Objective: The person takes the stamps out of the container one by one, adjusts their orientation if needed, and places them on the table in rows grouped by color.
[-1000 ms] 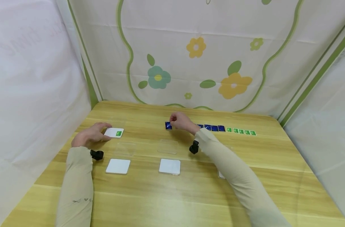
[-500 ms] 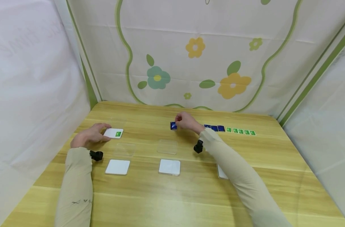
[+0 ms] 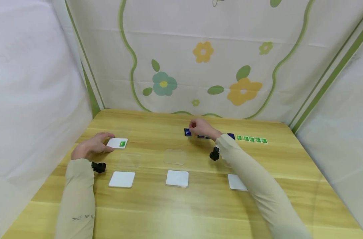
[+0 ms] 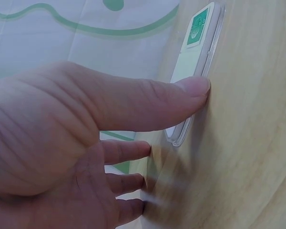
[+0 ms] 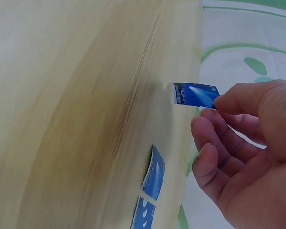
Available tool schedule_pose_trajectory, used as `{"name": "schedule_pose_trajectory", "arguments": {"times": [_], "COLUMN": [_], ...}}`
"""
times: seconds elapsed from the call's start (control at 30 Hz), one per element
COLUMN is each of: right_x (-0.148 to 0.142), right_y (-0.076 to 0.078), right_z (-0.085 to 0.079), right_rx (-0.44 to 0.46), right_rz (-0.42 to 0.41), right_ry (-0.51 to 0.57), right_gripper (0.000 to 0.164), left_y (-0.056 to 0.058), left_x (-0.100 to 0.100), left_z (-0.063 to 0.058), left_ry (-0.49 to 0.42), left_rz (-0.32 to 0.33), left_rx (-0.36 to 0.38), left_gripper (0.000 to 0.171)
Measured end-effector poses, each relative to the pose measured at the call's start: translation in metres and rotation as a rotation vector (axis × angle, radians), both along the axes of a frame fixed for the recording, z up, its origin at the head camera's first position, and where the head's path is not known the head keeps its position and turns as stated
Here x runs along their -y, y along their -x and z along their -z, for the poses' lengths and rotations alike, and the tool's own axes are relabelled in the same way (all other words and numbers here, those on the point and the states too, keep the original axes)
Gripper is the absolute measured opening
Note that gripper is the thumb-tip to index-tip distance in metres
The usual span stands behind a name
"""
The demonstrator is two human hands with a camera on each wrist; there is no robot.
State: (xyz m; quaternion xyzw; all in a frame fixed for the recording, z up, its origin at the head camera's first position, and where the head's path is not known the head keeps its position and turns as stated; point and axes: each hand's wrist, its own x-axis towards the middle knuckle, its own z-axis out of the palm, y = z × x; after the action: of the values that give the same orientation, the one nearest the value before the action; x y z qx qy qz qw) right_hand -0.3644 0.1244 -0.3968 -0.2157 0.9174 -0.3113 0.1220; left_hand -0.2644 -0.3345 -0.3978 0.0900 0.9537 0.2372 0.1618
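In the head view my right hand [image 3: 203,128] pinches a small blue stamp [image 3: 187,132] by one end, between thumb and index finger. The right wrist view shows this stamp [image 5: 194,95] tilted, while the other fingers curl with nothing in them. Two more blue stamps [image 5: 153,172] lie on the wood below it. At the table's left side my left hand [image 3: 93,145] holds a white card in a clear case [image 3: 113,142] by its left end. A green stamp [image 4: 198,27] sits at the far end of that card. The thumb [image 4: 195,87] presses its near edge.
A row of green stamps [image 3: 251,139] continues right of the blue ones. Closer in lie three white cards, left [image 3: 122,179], middle [image 3: 177,178] and right [image 3: 236,182], the last partly under the right forearm. Clear plates [image 3: 174,157] lie behind them. A floral curtain [image 3: 196,76] borders the table.
My right hand has moved a little to the right along the stamp row with the blue stamp pinched in it. The left hand keeps its hold on the white card. The head view has shifted slightly.
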Motion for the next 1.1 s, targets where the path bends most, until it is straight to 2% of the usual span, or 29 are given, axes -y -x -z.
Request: {"name": "schedule_pose_trajectory", "arguments": {"times": [0.23, 0.47, 0.8, 1.1], "right_x": [0.003, 0.000, -0.011, -0.017], "right_y": [0.005, 0.008, 0.011, 0.016], "right_z": [0.007, 0.012, 0.014, 0.020], "right_rx": [-0.043, -0.045, -0.008, -0.045], "right_rz": [0.000, -0.011, 0.059, 0.055], "right_ry": [-0.019, -0.023, -0.060, -0.091], "right_gripper": [0.007, 0.011, 0.010, 0.009], "left_y": [-0.001, -0.003, -0.002, -0.002], "left_x": [0.005, 0.004, 0.001, 0.002], "left_z": [0.001, 0.001, 0.000, 0.001], "left_ry": [0.014, -0.011, -0.002, -0.005], "left_rz": [0.014, -0.008, 0.001, 0.000], "left_rx": [-0.022, -0.019, -0.034, -0.032], "left_gripper": [0.064, 0.065, 0.064, 0.065]}}
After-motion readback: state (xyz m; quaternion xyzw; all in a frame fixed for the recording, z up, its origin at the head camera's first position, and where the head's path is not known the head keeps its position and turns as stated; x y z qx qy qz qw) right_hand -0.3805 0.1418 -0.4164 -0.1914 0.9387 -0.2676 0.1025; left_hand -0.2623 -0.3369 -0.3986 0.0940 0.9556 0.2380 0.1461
